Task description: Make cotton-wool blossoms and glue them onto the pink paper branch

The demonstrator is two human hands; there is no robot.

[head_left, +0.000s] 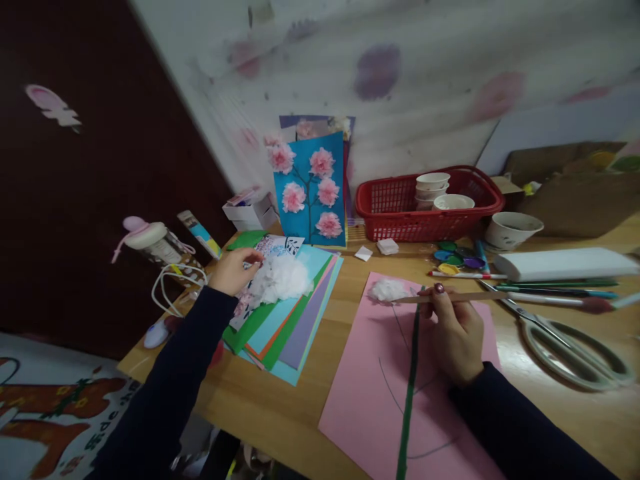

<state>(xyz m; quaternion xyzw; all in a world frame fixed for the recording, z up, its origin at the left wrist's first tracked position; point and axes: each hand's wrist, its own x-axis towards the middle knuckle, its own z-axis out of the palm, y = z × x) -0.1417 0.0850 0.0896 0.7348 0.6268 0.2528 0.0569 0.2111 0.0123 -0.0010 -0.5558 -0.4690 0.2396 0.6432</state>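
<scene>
My right hand (456, 330) pinches a thin wooden stick (473, 297) over a pink sheet of paper (357, 380). The stick's tip meets the lower edge of a small white tissue-paper tuft (387, 290) at the sheet's top left corner. A thick green stem (412, 380) and thin pencilled curves run down the sheet. On the left, my left hand (235, 270) is beside a heap of crumpled white tissue paper (283, 280), its thumb and fingers apart and nothing visible in them. That heap lies on a stack of coloured paper (305, 327).
A blue card with pink paper flowers (310, 190) stands against the wall. Behind the pink sheet is a red basket (390, 223) with paper cups. Scissors (575, 347), pens, a brush (560, 301) and paint pots (457, 257) lie right. A bottle (155, 243) stands left.
</scene>
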